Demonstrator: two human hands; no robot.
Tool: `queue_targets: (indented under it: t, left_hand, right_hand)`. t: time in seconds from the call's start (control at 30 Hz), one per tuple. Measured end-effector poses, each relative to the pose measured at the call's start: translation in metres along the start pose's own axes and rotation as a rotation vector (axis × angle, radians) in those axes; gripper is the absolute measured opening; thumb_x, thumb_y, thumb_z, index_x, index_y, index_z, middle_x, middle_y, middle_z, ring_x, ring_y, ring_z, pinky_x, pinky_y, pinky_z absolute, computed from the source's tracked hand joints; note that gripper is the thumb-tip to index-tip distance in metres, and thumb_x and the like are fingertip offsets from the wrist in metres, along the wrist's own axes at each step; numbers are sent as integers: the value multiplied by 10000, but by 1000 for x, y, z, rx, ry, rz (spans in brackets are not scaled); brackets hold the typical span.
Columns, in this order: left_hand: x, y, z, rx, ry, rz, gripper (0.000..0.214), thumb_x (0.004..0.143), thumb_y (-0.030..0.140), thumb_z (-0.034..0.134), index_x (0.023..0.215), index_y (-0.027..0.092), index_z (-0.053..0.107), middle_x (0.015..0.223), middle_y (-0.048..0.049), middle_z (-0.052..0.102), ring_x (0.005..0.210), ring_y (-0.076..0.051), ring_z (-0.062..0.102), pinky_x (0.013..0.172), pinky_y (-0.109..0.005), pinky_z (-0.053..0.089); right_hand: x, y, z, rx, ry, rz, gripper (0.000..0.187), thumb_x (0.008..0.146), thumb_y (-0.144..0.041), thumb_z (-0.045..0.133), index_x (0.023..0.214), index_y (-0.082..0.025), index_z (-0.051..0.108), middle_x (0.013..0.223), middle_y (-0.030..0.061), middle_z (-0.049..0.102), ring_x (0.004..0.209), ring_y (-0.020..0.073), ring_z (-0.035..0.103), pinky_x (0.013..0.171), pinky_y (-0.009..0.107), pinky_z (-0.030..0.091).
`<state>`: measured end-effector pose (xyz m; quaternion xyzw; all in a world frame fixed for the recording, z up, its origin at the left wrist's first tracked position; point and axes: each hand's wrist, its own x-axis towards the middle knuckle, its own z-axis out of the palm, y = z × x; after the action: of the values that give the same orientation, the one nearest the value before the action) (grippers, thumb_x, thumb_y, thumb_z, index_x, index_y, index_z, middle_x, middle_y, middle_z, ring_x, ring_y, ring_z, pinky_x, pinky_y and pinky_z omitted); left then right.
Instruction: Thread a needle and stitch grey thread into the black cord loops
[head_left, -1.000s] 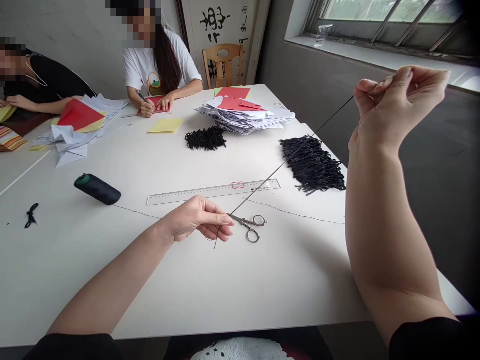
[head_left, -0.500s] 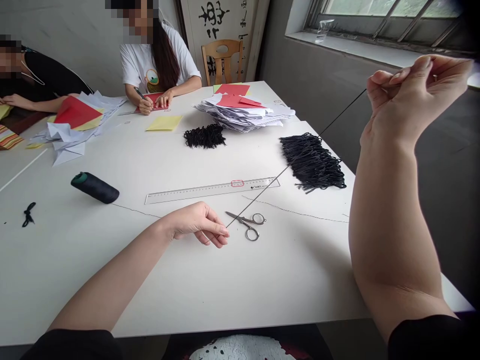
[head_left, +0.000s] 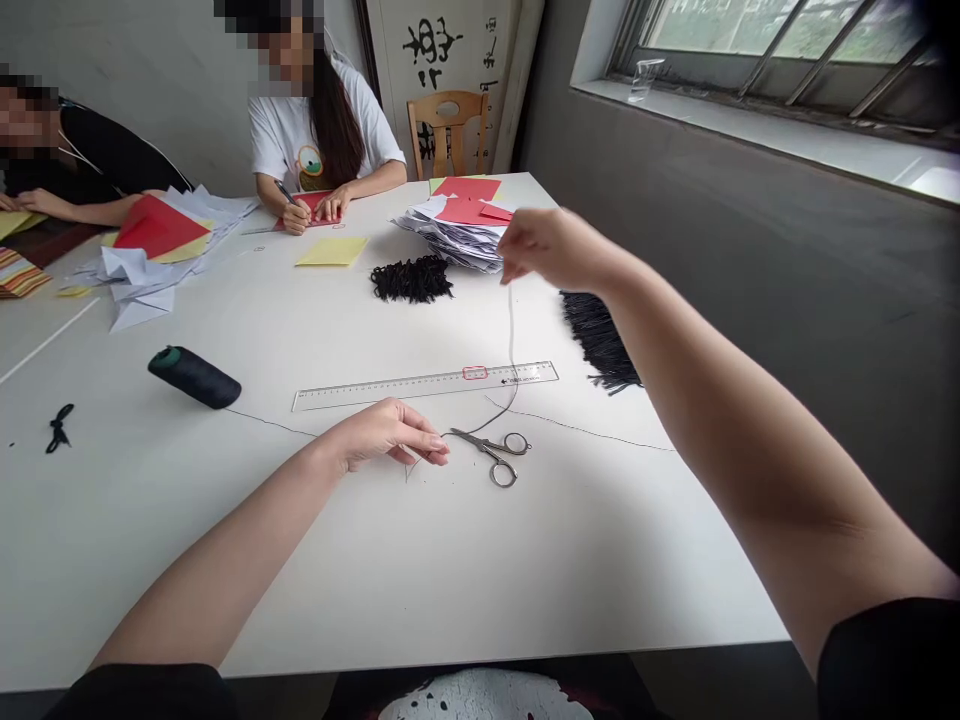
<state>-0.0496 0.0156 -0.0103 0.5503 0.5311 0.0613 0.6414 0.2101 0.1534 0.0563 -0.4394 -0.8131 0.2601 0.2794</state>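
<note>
Between my two hands a dark thread (head_left: 512, 340) hangs slack in a curve. My left hand (head_left: 394, 435) rests low over the table, thumb and fingers pinched on the thread's lower part. Higher up, my right hand (head_left: 544, 250) pinches its upper end, slightly blurred by motion. Just right of my left fingertips lie small metal scissors (head_left: 491, 448), blades a little apart. A clear ruler (head_left: 424, 385) lies behind them. At the left a spool of black thread (head_left: 195, 377) lies on its side, a strand running from it toward my left wrist.
A bundle of black cords (head_left: 600, 340) is partly covered by my right forearm; a smaller black bundle (head_left: 412, 279) lies farther back. Behind are a paper stack (head_left: 450, 235) and a yellow sheet (head_left: 332, 251). Two people sit across the white table (head_left: 337, 580), one writing with a pen.
My right hand has swung from high on the right down and left, over the table. The thread, taut before, now sags. My left hand has barely moved.
</note>
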Motion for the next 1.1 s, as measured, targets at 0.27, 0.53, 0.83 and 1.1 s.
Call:
queue_targets:
  t: [0.27, 0.53, 0.83, 1.1]
  left_hand:
    - [0, 0, -1, 21, 263, 115, 283, 663, 484, 753, 868, 290, 776, 1138, -17, 696, 1187, -252, 505, 940, -317, 355]
    - [5, -1, -2, -58, 324, 164, 355, 653, 510, 749, 848, 214, 775, 1025, -69, 707, 712, -131, 558, 490, -236, 323]
    - [0, 1, 8, -7, 340, 173, 346, 700, 508, 712, 819, 186, 758, 976, -81, 725, 665, -143, 613, 466, -219, 348]
    - [1, 1, 14, -91, 260, 195, 245, 694, 412, 742, 794, 190, 769, 926, -76, 740, 934, -219, 661, 769, -265, 513]
  right_hand:
    - [-86, -38, 58, -912, -131, 101, 261, 942, -185, 398, 1124, -101, 565, 937, 123, 632, 667, 184, 580, 495, 278, 277]
    - [-197, -46, 131, -942, -139, -154, 133, 889, -61, 445, 866, -125, 560, 763, 58, 562, 560, 132, 525, 454, 282, 249]
    - [-192, -48, 124, -863, -290, -2, 325, 778, 33, 435, 1027, -109, 589, 957, 93, 592, 580, 135, 551, 441, 278, 266]
    - [-158, -53, 71, -8, -556, 60, 217, 883, -391, 562, 933, -188, 618, 790, 0, 613, 660, 95, 515, 606, 218, 372]
